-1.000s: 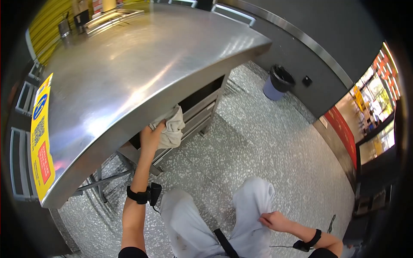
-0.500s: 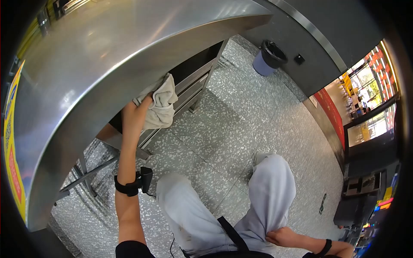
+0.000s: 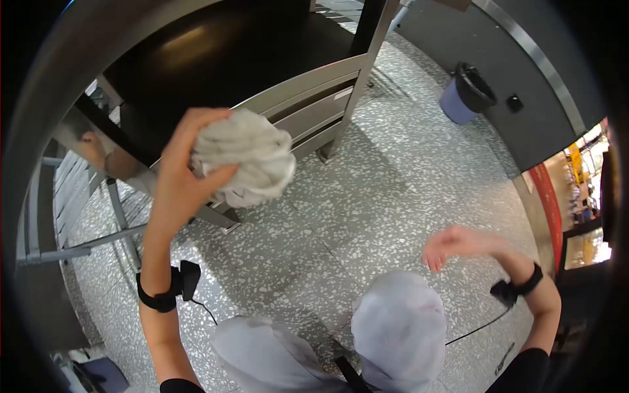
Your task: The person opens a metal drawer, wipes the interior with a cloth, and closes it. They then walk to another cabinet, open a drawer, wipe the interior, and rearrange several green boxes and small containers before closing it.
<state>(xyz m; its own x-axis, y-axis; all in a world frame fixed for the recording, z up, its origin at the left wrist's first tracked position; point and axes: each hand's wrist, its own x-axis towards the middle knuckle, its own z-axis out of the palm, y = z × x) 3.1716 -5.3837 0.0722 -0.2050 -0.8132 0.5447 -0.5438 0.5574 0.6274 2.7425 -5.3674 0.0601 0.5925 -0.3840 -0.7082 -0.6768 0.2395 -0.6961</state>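
My left hand is closed around a bunched, greyish-white cloth, its thumb across the near side and its fingers over the top. The cloth overlaps the front metal rail of a low stainless-steel unit. Behind the rail lies a dark, flat shelf under the counter. My right hand hangs in the air over the floor, right of my knees. It is slightly blurred, with its fingers loosely bent and nothing visible in them.
Speckled grey flooring spreads in front of my knees. A blue bin with a black liner stands by the dark wall. Metal legs and bars are at the left. A thin cable trails from my right wrist strap.
My view has dropped and come closer to the dark shelf beneath the counter. My left hand still grips the cloth. My right hand has lifted off my leg and moved forward.
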